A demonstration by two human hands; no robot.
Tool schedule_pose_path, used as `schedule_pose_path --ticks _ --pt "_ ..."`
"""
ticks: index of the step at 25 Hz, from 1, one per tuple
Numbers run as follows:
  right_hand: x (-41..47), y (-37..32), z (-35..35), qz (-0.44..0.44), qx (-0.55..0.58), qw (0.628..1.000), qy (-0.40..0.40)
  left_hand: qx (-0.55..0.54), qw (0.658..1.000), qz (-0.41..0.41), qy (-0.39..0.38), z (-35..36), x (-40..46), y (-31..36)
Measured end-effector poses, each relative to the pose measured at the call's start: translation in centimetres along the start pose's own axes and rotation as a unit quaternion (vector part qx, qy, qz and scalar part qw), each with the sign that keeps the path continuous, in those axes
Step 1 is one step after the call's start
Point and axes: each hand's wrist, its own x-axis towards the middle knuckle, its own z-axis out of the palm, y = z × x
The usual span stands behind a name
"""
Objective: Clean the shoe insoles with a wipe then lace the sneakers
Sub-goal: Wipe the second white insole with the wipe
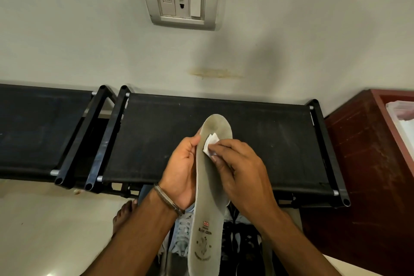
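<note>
A long grey insole (207,208) with a small flag logo near its heel stands almost lengthwise in front of me, toe end pointing away. My left hand (181,170) grips its left edge near the forefoot. My right hand (237,168) pinches a small folded white wipe (210,145) and presses it on the insole's upper face. Below the insole, a light blue-white sneaker (182,235) and a dark shoe (242,240) lie on the floor, partly hidden by my forearms.
A black fabric shoe rack (224,119) stands against the wall behind my hands, with a second one (40,127) to its left. A reddish-brown cabinet (367,163) is at the right. A bare foot (123,215) rests on the pale floor. A wall socket (181,0) is above.
</note>
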Motion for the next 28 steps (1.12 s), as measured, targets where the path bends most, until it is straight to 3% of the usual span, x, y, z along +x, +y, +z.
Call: schedule_pose_path --ticks 2,6,9,11,15,18,21,23,26,28 --pt "0.0 0.2 0.0 0.029 0.075 0.997 -0.005 0.0 1.0 -0.014 0.002 -0.1 -0.1 0.2" --pt "0.1 0.0 0.2 0.059 0.059 0.996 0.013 0.021 1.0 -0.014 0.019 -0.3 0.1 0.2" --pt "-0.1 -0.5 0.2 0.043 0.105 0.994 -0.006 0.009 0.999 -0.026 0.029 -0.6 0.4 0.2" --pt "-0.1 -0.2 0.3 0.014 0.076 0.997 0.004 0.008 0.999 -0.031 0.015 -0.7 0.4 -0.1" --pt "0.8 1.2 -0.4 0.028 -0.022 0.997 0.075 0.028 0.999 -0.025 0.003 -0.4 0.4 -0.4" --pt "1.5 1.4 -1.7 0.149 0.106 0.972 0.148 0.036 0.999 -0.021 0.002 -0.6 0.2 -0.1" --pt "2.1 1.5 -2.6 0.154 0.123 0.954 0.224 0.01 0.999 -0.03 0.017 -1.3 0.2 0.0" --pt "1.9 1.6 -2.2 0.128 0.099 0.966 0.201 -0.008 0.999 -0.04 0.004 -1.0 0.2 -0.2" --pt "1.0 1.3 -0.6 0.147 0.069 0.986 0.048 0.011 1.0 -0.023 -0.011 -0.1 0.1 -0.5" --pt "0.7 1.4 -0.2 0.168 0.055 0.984 0.004 0.035 0.999 -0.019 -0.011 0.2 -0.1 -0.5"
